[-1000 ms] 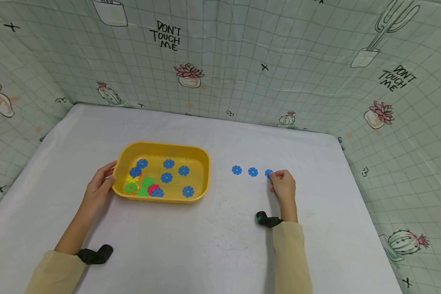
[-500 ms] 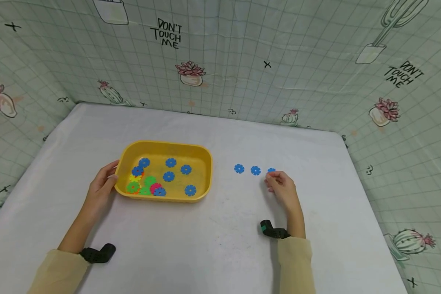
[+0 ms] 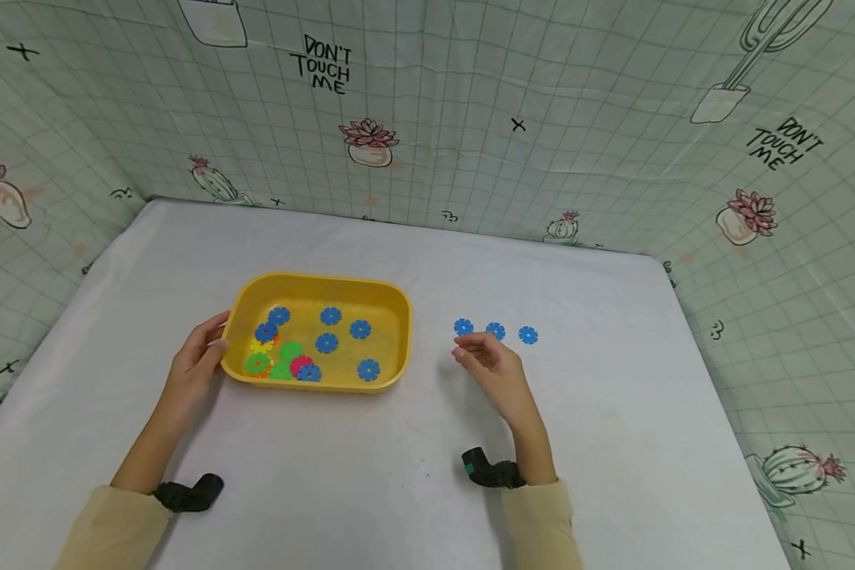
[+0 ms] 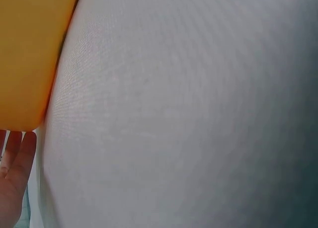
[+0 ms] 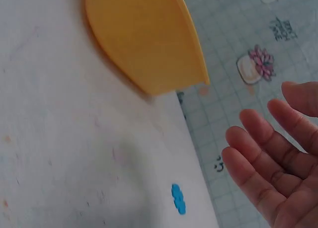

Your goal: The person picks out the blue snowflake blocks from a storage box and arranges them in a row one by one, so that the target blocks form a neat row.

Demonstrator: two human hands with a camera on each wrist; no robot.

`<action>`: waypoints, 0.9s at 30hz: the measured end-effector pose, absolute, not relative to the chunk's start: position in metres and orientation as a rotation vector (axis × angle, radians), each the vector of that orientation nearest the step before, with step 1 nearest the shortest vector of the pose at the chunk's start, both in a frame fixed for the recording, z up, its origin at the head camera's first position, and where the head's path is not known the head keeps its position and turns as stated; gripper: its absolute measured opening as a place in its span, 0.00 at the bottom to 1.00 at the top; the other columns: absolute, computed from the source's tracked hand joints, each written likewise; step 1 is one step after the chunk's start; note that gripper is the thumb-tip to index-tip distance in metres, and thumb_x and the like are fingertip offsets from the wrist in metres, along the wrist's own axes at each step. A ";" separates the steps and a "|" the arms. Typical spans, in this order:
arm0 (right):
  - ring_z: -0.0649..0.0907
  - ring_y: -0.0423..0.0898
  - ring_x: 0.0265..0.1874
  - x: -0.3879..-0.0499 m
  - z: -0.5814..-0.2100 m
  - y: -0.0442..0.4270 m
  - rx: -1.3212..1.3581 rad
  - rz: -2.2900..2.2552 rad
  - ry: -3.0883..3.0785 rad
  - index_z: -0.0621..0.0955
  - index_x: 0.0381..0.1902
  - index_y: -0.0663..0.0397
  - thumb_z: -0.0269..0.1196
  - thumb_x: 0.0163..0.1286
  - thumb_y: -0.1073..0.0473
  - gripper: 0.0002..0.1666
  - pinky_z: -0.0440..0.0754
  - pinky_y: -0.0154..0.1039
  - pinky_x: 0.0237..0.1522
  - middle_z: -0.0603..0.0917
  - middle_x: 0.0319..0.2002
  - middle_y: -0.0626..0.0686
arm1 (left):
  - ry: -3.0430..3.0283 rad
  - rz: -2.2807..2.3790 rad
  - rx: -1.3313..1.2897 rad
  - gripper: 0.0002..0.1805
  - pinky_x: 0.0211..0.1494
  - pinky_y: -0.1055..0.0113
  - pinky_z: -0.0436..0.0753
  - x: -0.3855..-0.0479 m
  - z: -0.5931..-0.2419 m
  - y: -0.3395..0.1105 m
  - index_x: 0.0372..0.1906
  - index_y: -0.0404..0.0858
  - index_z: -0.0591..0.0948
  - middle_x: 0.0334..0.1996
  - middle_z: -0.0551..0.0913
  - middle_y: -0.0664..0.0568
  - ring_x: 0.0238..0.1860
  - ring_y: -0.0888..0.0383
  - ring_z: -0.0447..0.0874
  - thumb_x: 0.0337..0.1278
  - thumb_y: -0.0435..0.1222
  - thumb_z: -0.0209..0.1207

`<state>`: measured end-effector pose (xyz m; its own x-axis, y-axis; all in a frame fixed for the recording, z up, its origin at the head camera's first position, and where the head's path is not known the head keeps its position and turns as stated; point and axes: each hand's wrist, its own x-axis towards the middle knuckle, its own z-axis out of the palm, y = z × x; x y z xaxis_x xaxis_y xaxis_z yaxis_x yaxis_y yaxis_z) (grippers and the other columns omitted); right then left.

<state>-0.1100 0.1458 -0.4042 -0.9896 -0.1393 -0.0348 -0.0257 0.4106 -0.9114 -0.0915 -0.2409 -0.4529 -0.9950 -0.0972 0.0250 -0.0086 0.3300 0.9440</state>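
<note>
My left hand (image 3: 195, 362) rests against the left end of a yellow plastic tray (image 3: 392, 298). In the left wrist view its fairly straight fingers (image 4: 20, 156) touch the tray's outer wall. Several blue notched discs (image 3: 327, 343) lie in the tray, with green, yellow, orange and pink ones bunched at its lower left. My right hand (image 3: 497, 376) hovers over the table, holding nothing, its fingers loosely bent in the right wrist view. Just beyond it lies a row of three blue discs: a left one (image 3: 463, 326), a partly covered middle one (image 3: 495, 329) and a right one (image 3: 528, 335).
A white cloth covers the table (image 3: 370, 491). Behind and at both sides hangs a grid-patterned curtain (image 3: 442, 95) printed with cacti. Each wrist wears a black camera, one on the left (image 3: 188, 492) and another on the right (image 3: 494, 469).
My right hand has let go of the rightmost blue disc, which now lies flat in the row, and has moved left toward the tray. My left hand has stayed at the tray's end.
</note>
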 end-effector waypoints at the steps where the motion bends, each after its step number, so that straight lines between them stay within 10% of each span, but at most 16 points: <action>1: 0.81 0.50 0.45 -0.108 -0.403 0.140 -0.166 -1.634 2.557 0.77 0.49 0.61 0.59 0.67 0.56 0.17 0.78 0.34 0.47 0.82 0.45 0.57 | -2.498 -1.772 0.097 0.25 0.44 0.87 0.71 -0.092 -0.453 -0.241 0.70 0.37 0.59 0.50 0.67 0.69 0.47 0.78 0.69 0.71 0.39 0.39; 27: 0.81 0.46 0.44 -0.112 -0.426 0.036 -0.567 -1.742 2.313 0.80 0.43 0.60 0.61 0.65 0.57 0.13 0.78 0.41 0.52 0.82 0.43 0.55 | -2.499 -1.779 0.110 0.26 0.44 0.88 0.71 -0.090 -0.450 -0.239 0.70 0.37 0.58 0.50 0.67 0.68 0.47 0.78 0.68 0.71 0.40 0.39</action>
